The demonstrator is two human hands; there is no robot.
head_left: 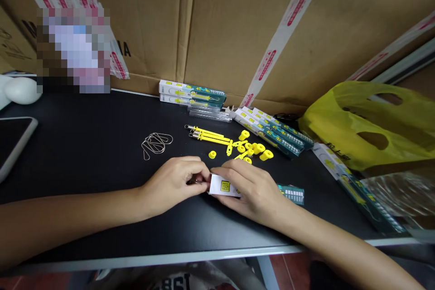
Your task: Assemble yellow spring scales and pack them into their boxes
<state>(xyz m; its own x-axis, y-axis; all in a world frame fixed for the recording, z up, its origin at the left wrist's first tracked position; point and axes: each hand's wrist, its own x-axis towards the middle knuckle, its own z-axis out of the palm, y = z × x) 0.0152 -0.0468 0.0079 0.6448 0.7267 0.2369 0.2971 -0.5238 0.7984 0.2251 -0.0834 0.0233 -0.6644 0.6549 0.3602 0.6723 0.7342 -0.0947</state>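
A long white and teal carton [216, 184] lies low over the front of the black table. My right hand [253, 186] is wrapped over its middle. The fingertips of my left hand [181, 179] are pinched at its left end, and whatever lies between them is partly hidden. Beyond my hands are several yellow plastic rods [212, 137] with metal ends, along with loose yellow caps [266, 155] and small yellow pieces. Bent wire hooks [157, 142] lie in a heap beyond my left wrist.
Similar cartons [192, 93] are stacked at the back, with clear tubes [209, 113] in front. More cartons [272, 129] lie to the right, beside a yellow plastic bag [333, 122]. A phone [15, 145] rests at far left. Large cardboard boxes [231, 22] stand behind the table.
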